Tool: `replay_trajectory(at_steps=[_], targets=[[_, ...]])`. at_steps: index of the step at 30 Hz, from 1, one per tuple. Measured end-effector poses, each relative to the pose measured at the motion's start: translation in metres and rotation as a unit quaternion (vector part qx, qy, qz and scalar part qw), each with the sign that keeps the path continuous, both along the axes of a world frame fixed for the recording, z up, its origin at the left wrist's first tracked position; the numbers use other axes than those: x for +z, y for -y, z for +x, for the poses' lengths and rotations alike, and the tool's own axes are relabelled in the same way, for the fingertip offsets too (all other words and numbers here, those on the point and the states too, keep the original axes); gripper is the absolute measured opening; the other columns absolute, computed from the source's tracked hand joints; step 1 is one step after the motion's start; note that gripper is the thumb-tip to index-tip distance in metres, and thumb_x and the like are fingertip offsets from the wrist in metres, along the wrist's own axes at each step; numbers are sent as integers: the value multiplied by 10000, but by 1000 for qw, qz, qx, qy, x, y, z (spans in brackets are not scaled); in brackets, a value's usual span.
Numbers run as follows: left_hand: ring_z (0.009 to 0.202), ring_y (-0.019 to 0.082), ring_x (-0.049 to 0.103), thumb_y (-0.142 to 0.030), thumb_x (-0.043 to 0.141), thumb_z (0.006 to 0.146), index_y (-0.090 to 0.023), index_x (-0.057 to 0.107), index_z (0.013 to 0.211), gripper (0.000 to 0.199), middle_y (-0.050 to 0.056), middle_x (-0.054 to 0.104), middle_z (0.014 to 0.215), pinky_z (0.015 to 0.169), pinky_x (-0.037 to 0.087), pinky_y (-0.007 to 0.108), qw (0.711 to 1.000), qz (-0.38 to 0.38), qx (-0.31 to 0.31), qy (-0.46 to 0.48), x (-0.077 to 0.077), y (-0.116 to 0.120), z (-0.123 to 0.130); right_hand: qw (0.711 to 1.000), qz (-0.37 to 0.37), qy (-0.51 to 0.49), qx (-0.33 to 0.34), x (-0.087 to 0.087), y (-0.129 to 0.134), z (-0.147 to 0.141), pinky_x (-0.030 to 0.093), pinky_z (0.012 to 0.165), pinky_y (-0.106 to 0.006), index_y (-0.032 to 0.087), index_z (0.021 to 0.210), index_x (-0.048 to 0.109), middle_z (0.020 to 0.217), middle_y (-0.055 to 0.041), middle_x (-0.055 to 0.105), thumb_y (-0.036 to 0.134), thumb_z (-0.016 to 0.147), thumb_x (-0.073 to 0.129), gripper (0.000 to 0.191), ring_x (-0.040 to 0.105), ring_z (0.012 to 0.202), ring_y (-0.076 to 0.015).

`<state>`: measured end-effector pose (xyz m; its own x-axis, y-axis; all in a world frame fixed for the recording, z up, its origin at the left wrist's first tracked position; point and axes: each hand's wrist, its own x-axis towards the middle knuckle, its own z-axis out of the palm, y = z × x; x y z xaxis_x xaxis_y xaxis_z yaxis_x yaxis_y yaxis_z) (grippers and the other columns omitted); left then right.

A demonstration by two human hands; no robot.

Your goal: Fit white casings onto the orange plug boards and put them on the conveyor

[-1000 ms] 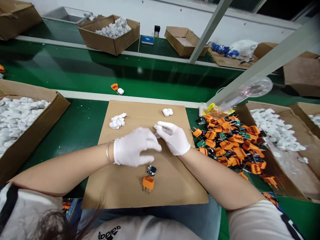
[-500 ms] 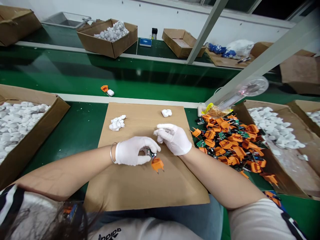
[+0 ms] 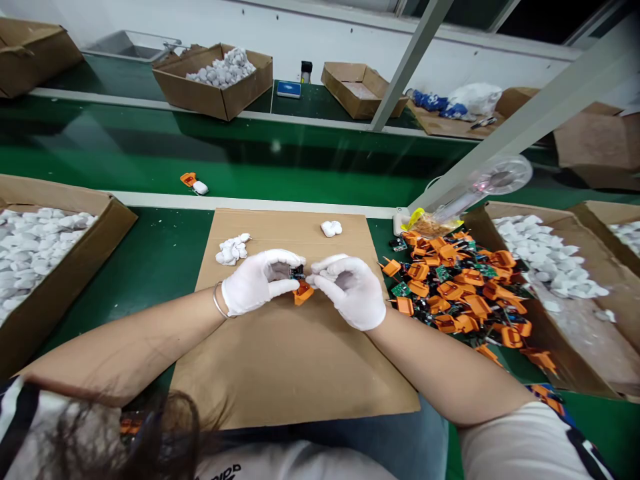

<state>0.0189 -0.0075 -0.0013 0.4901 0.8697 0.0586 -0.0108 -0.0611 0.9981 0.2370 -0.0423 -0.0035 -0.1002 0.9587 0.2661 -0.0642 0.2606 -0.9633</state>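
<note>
Below, gloved hands (image 3: 260, 283) (image 3: 350, 293), cardboard sheet (image 3: 295, 373), green belt (image 3: 165, 267)

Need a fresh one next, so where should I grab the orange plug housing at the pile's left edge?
Pinch the orange plug housing across its body with the right hand, coming from the cardboard sheet side. It sits at the edge of the pile, so that side looks free; its prongs seem to point at the sheet, so grip behind them.

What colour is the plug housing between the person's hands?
The plug housing is orange, best seen in the head view.
</note>
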Motion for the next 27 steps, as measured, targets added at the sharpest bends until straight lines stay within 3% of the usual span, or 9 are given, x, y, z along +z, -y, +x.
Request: replay_trajectory(at_steps=[3, 6, 9, 11, 14, 16, 19, 23, 27], targets=[[1116, 279, 751, -371, 915, 723, -195, 710, 1033, 411, 112, 787, 1220, 1061, 624, 502, 999, -38, 18, 28, 2, 0, 4, 987, 68, 135, 58, 3, -2, 3, 643, 785, -385, 302, 965, 741, 869, -30, 802, 345, 920, 739, 62, 754, 777, -200], [1118, 276, 749, -351, 930, 710, -182, 715, 1017, 411, 118, 787, 1205, 1067, 620, 502, 997, -67, 22, 38, 3, -1, 6, 958, 131, 230, 112, 4, -7, 6, 628, 759, -385, 320, 859, 775, 801, -28, 790, 306, 921, 707, 92, 746, 772, -213], [1091, 268, 751, -284, 949, 666, -186, 716, 1036, 448, 104, 782, 1187, 1006, 636, 476, 994, -96, 17, 45, 4, -3, 5, 978, 122, 159, 56, 1, -5, 6, 639, 805, -388, 302, 874, 755, 1019, -60, 804, 292, 879, 758, 12, 763, 856, -205], [1028, 253, 757, -231, 963, 622, -190, 714, 1052, 499, 90, 781, 1153, 931, 648, 444, 992, -112, 7, 50, 3, -3, 3, 994, 79, 79, 3, -2, -3, 3, 645, 829, -383, 275, 882, 717, 1110, -77, 779, 295, 831, 826, 122, 765, 895, -194], [871, 206, 753, -203, 974, 602, -182, 703, 1095, 563, 74, 783, 1075, 846, 643, 410, 989, -135, -28, 47, 2, -2, 2, 999, -22, -26, -17, -5, -4, -1, 660, 811, -376, 259, 888, 656, 948, -36, 788, 349, 788, 881, 262, 774, 834, -182], [795, 179, 736, -234, 978, 614, -176, 699, 1125, 585, 73, 780, 1064, 810, 634, 399, 988, -144, -47, 40, 0, -1, 2, 994, -87, -68, -13, -3, -7, -3, 661, 705, -349, 259, 938, 660, 809, 4, 789, 397, 761, 899, 328, 770, 717, -175], [853, 197, 733, -282, 976, 623, -175, 716, 1133, 583, 89, 775, 1114, 818, 621, 401, 990, -130, -43, 30, -2, -1, 1, 985, -153, -76, -21, 1, -10, -3, 595, 517, -291, 246, 974, 700, 747, 11, 806, 428, 695, 931, 406, 708, 537, -149], [987, 244, 729, -286, 947, 660, -175, 737, 1124, 521, 93, 782, 1106, 920, 598, 452, 994, -106, -27, 18, -6, -3, 1, 980, -179, -72, -40, 5, -12, -3, 545, 457, -278, 224, 943, 742, 742, -9, 824, 435, 714, 909, 353, 622, 430, -111], [1068, 266, 737, -274, 932, 683, -169, 737, 1091, 464, 107, 780, 1169, 1018, 591, 503, 995, -89, -15, 43, -7, -3, 3, 985, -150, -81, -22, 4, -13, -4, 593, 564, -279, 225, 965, 756, 614, 40, 744, 403, 754, 885, 305, 688, 536, -131]])
